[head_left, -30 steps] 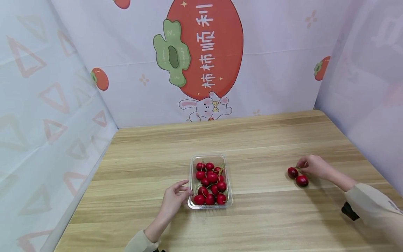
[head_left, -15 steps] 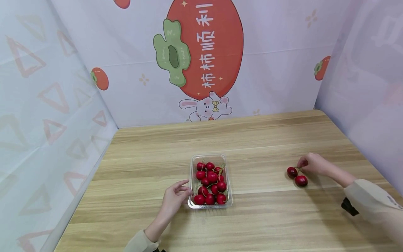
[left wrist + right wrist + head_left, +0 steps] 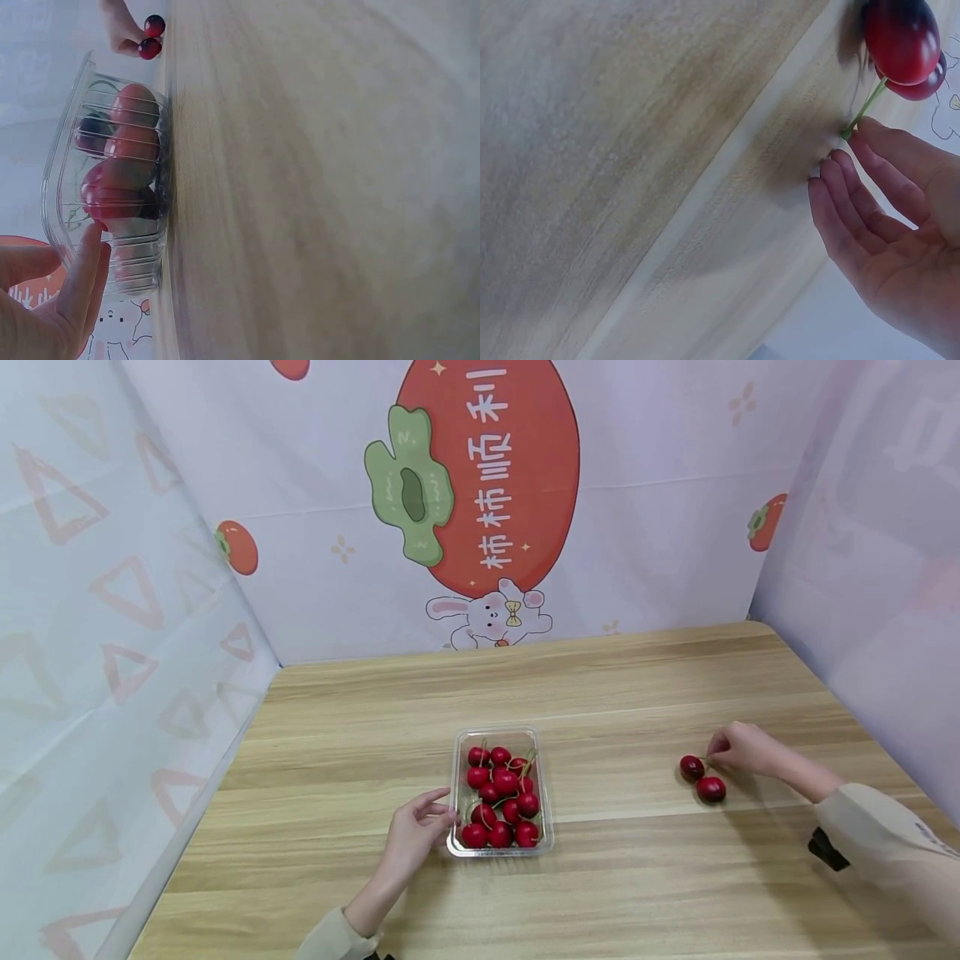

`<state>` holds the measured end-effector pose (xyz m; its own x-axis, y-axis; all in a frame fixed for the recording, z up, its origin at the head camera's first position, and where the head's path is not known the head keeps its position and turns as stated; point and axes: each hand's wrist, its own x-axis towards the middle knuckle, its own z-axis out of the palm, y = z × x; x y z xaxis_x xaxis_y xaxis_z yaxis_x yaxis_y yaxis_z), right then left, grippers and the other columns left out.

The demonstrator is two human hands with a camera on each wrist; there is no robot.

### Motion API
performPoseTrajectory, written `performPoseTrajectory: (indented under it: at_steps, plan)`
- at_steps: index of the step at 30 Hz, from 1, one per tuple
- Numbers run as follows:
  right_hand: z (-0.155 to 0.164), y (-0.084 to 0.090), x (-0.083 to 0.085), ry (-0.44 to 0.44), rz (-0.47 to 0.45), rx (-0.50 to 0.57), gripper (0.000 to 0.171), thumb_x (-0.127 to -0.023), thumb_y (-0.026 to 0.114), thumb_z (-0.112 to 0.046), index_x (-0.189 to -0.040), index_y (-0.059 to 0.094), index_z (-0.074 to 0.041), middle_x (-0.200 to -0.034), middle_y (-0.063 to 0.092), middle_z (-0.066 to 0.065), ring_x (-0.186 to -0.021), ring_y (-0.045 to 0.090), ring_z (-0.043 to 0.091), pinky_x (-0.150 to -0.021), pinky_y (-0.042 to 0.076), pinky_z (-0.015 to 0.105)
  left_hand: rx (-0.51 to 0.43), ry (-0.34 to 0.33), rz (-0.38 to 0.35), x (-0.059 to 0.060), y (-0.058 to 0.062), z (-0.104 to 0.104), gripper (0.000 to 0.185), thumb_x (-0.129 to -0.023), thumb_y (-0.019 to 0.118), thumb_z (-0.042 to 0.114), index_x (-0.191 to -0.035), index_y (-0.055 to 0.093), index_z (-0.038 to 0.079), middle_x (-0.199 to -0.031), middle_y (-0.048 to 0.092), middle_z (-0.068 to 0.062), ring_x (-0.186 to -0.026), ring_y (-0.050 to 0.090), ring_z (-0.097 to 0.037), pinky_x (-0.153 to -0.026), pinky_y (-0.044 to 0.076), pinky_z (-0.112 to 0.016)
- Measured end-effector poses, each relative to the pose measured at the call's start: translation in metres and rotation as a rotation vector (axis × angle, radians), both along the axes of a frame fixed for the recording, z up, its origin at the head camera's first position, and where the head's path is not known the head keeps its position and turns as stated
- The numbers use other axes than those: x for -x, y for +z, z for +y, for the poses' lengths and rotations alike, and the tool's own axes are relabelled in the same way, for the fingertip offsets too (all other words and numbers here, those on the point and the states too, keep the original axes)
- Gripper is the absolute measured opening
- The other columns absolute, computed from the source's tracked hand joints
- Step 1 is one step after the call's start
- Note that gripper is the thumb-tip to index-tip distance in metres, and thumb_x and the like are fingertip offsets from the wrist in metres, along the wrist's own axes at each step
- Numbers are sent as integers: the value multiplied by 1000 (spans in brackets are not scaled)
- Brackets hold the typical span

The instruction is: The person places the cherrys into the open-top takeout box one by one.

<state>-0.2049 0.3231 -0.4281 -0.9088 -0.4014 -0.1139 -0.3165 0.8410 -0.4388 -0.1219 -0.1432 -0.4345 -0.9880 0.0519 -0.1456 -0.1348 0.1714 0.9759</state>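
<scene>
Cherries (image 3: 701,779), a joined pair on one green stem (image 3: 865,109), lie on the wooden surface (image 3: 622,885) at the right of the head frame, well apart from the clear plastic tray (image 3: 545,827) at centre. The right hand (image 3: 742,750) is seen just to the right of the pair, its fingertips (image 3: 870,127) meeting the stem's end. In the right wrist view the fingers are relaxed and only lightly bent, the palm showing; a fingertip touches the stem end, but whether the stem is actually pinched cannot be told from these pictures. From that hand the fruit lies to the left in the head frame, and the stem runs from the fingertips towards the two cherries, so its long axis points from the hand to the fruit. The right hand is by far the nearer of the two to this pair.

The left hand (image 3: 415,835) is placed at the lower left corner of the tray, with loosely extended fingers (image 3: 86,270) resting against the ribbed tray wall, as the left wrist view shows; nothing is enclosed by them. The tray is filled with more red cherries (image 3: 501,797), several with stems. Behind the surface a printed backdrop with a large persimmon (image 3: 517,468) and a small cartoon rabbit (image 3: 491,614) fills the upper middle of the frame.
</scene>
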Motion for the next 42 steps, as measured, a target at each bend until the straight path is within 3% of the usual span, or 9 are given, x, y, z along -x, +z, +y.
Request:
performPoseTrajectory:
  at_steps: [9,16,21,31,36,42]
  plan:
    - [-6,-3,4,-17,-27,-30,8,-72,62,1,-65,62,-1,-61,56,-3,-56,47,7,-49,42,19,3,2,-4,0,1,0,42,-81,59,-1,-120,46,-11,-92,61,-22,-81,63,-29,-62,56,-32]
    - [-6,-6,6,44,-29,-41,9,-71,57,2,-64,54,-4,-61,47,-3,-56,40,7,-49,34,19,-1,7,-7,0,1,0,42,-81,59,-1,-119,47,-11,-92,61,-22,-81,63,-29,-63,56,-32]
    - [-3,-6,7,70,-48,0,8,-74,58,2,-68,55,-1,-63,49,-2,-56,41,6,-48,38,18,-5,6,-6,0,1,0,42,-81,59,-1,-120,47,-11,-92,61,-22,-81,63,-29,-64,56,-32]
    - [-2,-3,5,37,-66,77,8,-74,60,2,-67,60,-2,-60,55,-3,-52,48,3,-45,43,17,-6,4,1,0,0,0,42,-81,59,-1,-120,46,-11,-92,61,-22,-80,63,-29,-64,56,-32]
    - [0,0,5,24,-188,238,6,-77,58,6,-75,62,10,-66,63,8,-55,57,7,-50,52,22,-5,2,5,0,0,0,42,-81,59,0,-119,47,-11,-93,61,-23,-79,64,-27,-63,56,-31]
    - [2,4,6,-58,-389,444,21,-83,50,7,-93,52,25,-83,63,21,-66,63,11,-64,56,27,-4,3,3,0,-1,0,42,-81,59,0,-119,47,-10,-92,61,-23,-79,64,-26,-62,56,-29]
